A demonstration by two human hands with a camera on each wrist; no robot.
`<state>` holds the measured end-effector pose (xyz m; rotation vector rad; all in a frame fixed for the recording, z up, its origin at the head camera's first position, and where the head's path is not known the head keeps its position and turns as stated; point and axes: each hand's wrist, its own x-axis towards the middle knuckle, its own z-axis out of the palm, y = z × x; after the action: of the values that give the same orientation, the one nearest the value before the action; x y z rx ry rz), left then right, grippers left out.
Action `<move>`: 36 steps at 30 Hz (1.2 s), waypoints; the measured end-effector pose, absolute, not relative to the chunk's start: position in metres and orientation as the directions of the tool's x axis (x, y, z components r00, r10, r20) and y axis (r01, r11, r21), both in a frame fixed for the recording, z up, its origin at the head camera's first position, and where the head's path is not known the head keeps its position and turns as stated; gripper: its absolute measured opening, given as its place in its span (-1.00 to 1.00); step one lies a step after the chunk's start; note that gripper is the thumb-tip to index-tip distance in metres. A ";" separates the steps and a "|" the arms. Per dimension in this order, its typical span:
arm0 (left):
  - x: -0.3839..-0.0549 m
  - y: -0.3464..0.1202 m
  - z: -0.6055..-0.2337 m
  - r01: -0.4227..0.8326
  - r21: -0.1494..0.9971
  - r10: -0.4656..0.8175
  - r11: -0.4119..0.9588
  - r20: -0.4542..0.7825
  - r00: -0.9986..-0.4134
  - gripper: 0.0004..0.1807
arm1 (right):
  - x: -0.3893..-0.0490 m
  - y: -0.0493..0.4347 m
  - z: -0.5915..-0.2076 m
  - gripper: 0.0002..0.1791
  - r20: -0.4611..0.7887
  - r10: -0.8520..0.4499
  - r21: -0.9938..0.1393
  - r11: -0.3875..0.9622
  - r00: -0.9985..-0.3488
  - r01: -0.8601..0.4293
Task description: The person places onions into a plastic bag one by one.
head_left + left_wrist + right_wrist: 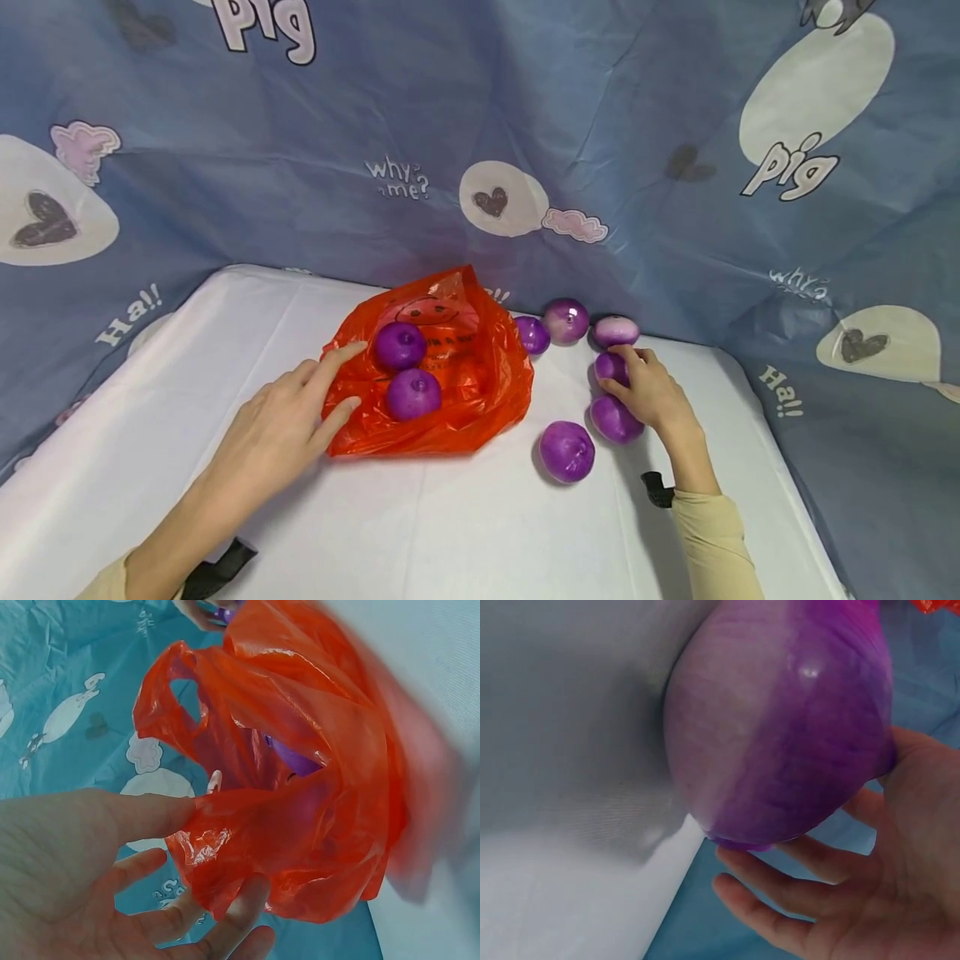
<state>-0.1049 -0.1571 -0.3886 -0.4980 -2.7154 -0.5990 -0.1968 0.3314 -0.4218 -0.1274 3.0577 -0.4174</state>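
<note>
Table [450, 533], onion [609, 369] between right thumb [619, 391] and fingers [632, 356]

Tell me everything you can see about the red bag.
The red bag looks like thin, shiny, slightly see-through plastic, crinkled all over. It carries a printed smiling face and dark lettering, too unclear to read in full. The left wrist view shows a looped handle. The bag sits on the white table, its mouth open, with two round purple onions, one farther back and one nearer, inside. The left hand touches its left edge.
</note>
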 end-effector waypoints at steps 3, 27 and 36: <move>-0.105 -0.157 -0.389 0.392 0.350 0.261 0.851 0.364 -0.894 -0.23 | -0.196 0.331 -0.422 -0.31 -0.040 -0.082 -0.270 0.960 -0.996 -0.069; -0.106 -0.158 -0.389 0.374 0.352 0.248 0.858 0.355 -0.901 -0.25 | -0.191 0.329 -0.413 -0.33 0.098 -0.100 -0.210 0.971 -0.990 -0.119; -0.108 -0.157 -0.390 0.376 0.352 0.252 0.857 0.350 -0.902 -0.24 | -0.183 0.328 -0.394 -0.33 0.144 -0.118 -0.259 0.954 -0.983 -0.152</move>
<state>-0.1079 -0.1570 -0.3902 -0.4745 -2.7401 -0.6057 -0.1831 0.3284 -0.3935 -0.2245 3.2306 -0.4436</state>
